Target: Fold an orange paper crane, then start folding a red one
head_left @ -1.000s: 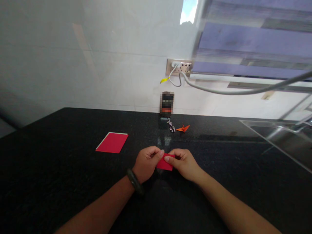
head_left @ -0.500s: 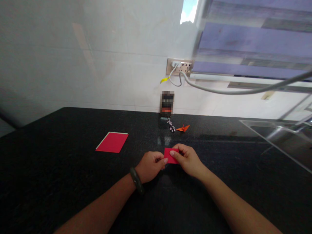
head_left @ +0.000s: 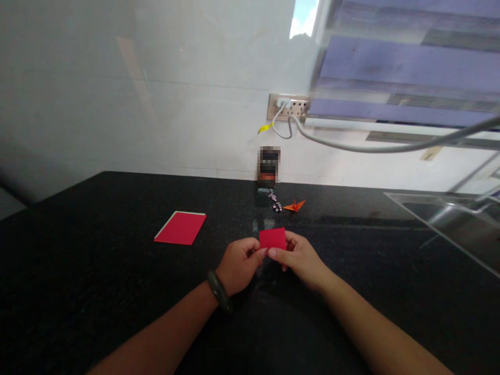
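Note:
A small folded piece of red paper (head_left: 272, 238) is held up over the dark counter between both hands. My left hand (head_left: 241, 263), with a dark bangle at the wrist, pinches its lower left corner. The lower right part is gripped by my right hand (head_left: 302, 258), thumb in front and fingers behind. Both thumbs nearly meet at the paper's bottom edge. The fingers behind the paper are partly hidden. To the left lies a flat stack of red paper sheets (head_left: 180, 228) with a pale edge showing. An orange origami crane (head_left: 295, 206) sits beyond my right hand.
A blurred-out dark object (head_left: 267, 165) leans against the wall, with a patterned strap (head_left: 275, 202) trailing onto the counter (head_left: 117, 291). A sink (head_left: 461, 219) is at the right. A grey cable (head_left: 363, 149) hangs from the wall socket (head_left: 289, 108).
The red paper has turned and tilted up, showing more of its face. My right thumb has slid from its middle to the bottom edge, closer to my left thumb.

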### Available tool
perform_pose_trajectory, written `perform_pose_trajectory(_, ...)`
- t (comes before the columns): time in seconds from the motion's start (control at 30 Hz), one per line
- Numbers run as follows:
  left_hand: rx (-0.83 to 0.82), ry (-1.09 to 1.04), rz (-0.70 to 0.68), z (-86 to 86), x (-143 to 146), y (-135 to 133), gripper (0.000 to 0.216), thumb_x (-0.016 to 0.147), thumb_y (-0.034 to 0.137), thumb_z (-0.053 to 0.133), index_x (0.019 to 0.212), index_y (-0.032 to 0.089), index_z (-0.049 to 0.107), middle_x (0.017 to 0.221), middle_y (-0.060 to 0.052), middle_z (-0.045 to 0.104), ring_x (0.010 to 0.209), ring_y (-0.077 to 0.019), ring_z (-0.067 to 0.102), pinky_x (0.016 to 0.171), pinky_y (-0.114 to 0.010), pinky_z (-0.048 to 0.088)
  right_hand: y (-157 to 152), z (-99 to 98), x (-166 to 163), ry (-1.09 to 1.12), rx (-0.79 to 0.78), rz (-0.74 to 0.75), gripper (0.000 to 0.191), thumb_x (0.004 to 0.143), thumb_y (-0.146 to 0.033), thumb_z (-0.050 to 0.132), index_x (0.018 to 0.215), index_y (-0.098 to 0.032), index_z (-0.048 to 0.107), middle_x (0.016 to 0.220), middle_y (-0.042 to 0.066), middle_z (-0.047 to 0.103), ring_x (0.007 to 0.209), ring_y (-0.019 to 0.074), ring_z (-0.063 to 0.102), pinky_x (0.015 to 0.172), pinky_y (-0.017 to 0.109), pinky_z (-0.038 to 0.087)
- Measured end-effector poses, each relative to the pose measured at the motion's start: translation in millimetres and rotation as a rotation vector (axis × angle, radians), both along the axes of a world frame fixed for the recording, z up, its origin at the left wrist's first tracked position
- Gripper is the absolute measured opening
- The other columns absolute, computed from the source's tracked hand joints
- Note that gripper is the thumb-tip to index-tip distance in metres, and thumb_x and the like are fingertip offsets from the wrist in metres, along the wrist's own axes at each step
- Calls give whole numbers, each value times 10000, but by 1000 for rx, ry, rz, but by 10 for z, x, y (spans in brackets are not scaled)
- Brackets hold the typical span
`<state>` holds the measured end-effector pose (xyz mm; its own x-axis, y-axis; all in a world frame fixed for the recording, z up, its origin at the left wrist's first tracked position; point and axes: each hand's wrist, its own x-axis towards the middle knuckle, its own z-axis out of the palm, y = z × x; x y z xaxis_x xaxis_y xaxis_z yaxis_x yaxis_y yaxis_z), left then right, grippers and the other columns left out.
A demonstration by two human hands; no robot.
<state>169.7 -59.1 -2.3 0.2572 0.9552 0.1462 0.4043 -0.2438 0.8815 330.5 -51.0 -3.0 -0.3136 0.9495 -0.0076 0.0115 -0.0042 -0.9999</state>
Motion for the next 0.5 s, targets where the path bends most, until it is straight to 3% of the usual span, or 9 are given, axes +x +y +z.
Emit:
perform_pose_trajectory(0.17, -13, -59, -21, -23, 26, -13, 247, 747, 327, 500, 567, 157, 499, 516, 43, 453, 496, -92, 397, 483, -208, 311, -27, 13, -28, -14, -44, 33, 266, 630, -369, 685, 703, -130, 593, 565, -42, 498, 432, 41, 367, 380, 167, 312)
perform_pose_trajectory(0.5, -17, -53, -7, 4, 27, -16, 296, 785, 336, 441, 577, 155, 548, 521, 22, 511, 498, -100, 449, 500, -209, 336, 26, 6, 15, -105, -7, 6, 268, 628, -375, 659, 613, -133, 543, 503, -53, 462, 394, 42, 359, 377, 180, 296)
